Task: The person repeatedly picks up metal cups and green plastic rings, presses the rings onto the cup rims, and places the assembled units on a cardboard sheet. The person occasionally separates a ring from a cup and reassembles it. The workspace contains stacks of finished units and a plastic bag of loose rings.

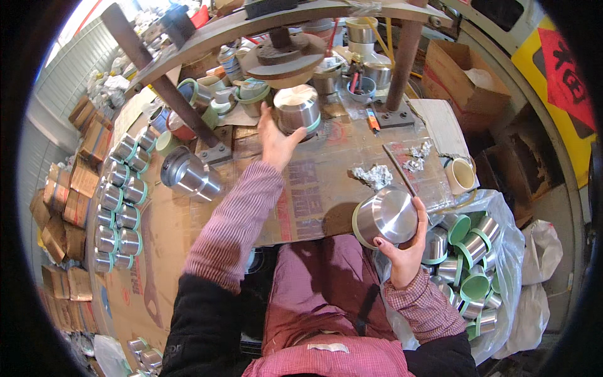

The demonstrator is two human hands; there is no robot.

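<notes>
My left hand (274, 141) reaches forward and grips a shiny steel cup with a green rim (296, 110), which stands under the round press head (284, 60) of a bench machine. My right hand (402, 248) holds a second steel cup with a pale green rim (384, 217), tilted on its side, at the near edge of the cardboard-covered bench (314, 188). Both sleeves are pink check under dark outer sleeves.
Rows of finished steel cups (119, 207) lie on cardboard at my left. A clear plastic bag of steel cups and green parts (471, 264) sits at my right. Crumpled foil scraps (375, 176), a cream cup (460, 176), boxes and machine posts crowd the bench.
</notes>
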